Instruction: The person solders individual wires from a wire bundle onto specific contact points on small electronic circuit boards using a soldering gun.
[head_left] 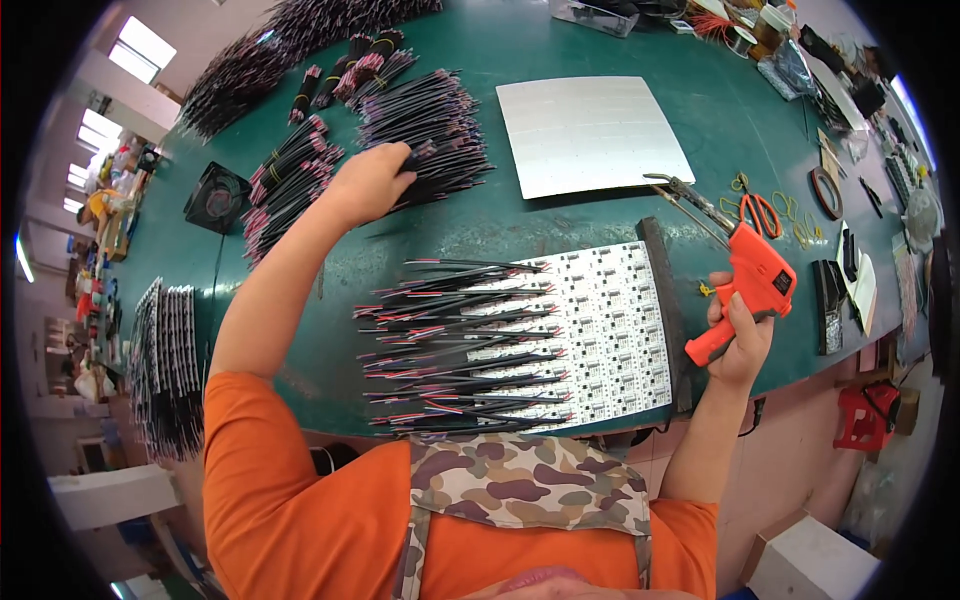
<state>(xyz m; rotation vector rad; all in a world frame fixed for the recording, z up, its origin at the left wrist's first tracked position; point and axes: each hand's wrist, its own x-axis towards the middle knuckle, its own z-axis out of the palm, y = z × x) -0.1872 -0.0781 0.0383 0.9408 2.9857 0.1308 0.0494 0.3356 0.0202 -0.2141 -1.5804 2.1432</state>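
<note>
My right hand (pixel 742 345) grips the handle of a red soldering gun (pixel 762 272), its metal tip pointing up and left toward the corner of a pale flat plate. At the far left of centre, my left hand (pixel 372 187) is closed at the edge of a pile of short black wires (pixel 420 112); its fingertips pinch dark wires, partly hidden by the hand. In front of me lies a white circuit board panel (pixel 615 335) with small black components. Rows of black-sleeved wires (pixel 430 345) with red and blue ends run across its left part.
Beyond the panel lies the pale plate (pixel 590 130). A dark bar (pixel 662 310) borders the panel's right edge. Orange-handled scissors (pixel 762 215) and a tape roll (pixel 827 193) lie right. A small black fan (pixel 217 198) and bundled wires (pixel 290 180) stand left.
</note>
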